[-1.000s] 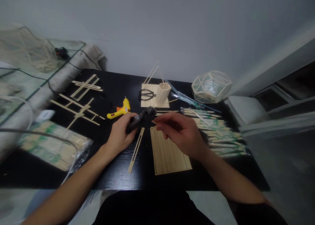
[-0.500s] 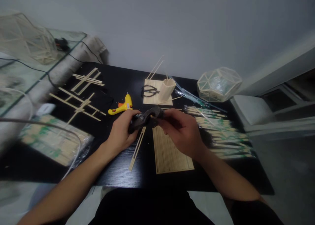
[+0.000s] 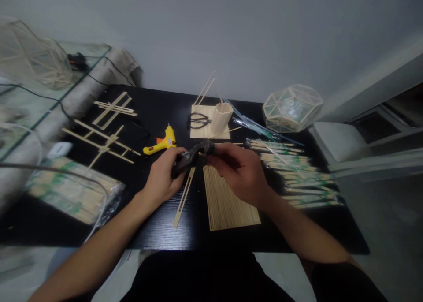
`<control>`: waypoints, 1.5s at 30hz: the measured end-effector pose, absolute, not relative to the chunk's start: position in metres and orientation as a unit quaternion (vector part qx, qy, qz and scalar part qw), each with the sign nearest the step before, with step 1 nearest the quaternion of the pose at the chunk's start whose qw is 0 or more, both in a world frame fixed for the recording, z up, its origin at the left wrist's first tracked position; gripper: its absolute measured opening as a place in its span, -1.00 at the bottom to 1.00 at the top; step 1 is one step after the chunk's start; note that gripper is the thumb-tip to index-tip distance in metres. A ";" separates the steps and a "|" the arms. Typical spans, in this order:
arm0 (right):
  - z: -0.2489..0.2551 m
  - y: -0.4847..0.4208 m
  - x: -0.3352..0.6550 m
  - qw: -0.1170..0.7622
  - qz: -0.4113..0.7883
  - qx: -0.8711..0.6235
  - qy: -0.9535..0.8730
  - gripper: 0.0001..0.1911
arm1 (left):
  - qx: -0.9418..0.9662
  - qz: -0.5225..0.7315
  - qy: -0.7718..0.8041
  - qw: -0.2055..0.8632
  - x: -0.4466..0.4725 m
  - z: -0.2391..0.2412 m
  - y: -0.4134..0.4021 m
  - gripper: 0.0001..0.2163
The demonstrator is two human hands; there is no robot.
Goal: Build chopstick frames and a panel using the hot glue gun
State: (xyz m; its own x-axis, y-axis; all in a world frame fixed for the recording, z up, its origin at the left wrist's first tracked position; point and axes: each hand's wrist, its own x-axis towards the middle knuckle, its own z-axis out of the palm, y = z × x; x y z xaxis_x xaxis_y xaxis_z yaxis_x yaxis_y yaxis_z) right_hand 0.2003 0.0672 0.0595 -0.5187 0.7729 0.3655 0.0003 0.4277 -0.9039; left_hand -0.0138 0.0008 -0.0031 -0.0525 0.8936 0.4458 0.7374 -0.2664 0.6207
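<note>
My left hand (image 3: 162, 173) is closed around a dark, chunky hand tool (image 3: 189, 159), held above the table's middle. My right hand (image 3: 247, 173) is pinched at the tool's right end. A small pale tip (image 3: 200, 153) shows at the tool's opening; what the right fingers hold is mostly hidden. Below the hands lies a panel of thin wooden sticks (image 3: 231, 205) laid side by side. Left of it is a narrow stick frame (image 3: 183, 199). A yellow glue gun (image 3: 161, 142) lies just beyond my left hand.
Black-handled scissors (image 3: 199, 121) and a stick-walled cup (image 3: 221, 118) rest on a wooden board (image 3: 194, 134). Joined stick pieces (image 3: 102, 139) and a bagged stick pack (image 3: 76, 189) are left; stick bundles (image 3: 300, 174) and a faceted frame (image 3: 292, 108) are right.
The view has shifted slightly, and the tool is angled a little differently. Both hands keep nearly the same place and grip.
</note>
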 end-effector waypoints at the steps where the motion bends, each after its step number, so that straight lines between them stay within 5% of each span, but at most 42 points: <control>1: 0.060 0.067 0.200 0.411 0.469 -0.267 -0.735 -0.95 | 0.680 0.410 0.600 0.099 -0.014 -0.003 0.001 -0.76; 15: 0.058 0.065 0.199 0.417 0.490 -0.279 -0.713 -0.93 | 0.664 0.396 0.622 0.122 -0.013 -0.001 0.000 -0.98; 27: 0.059 0.063 0.201 0.403 0.437 -0.272 -0.756 -0.95 | 0.675 0.397 0.615 0.089 -0.014 -0.003 0.001 -0.85; 45: 0.078 0.065 0.204 0.312 0.532 -0.241 -0.750 -0.58 | 0.701 0.381 0.594 0.100 -0.022 -0.004 0.003 -0.73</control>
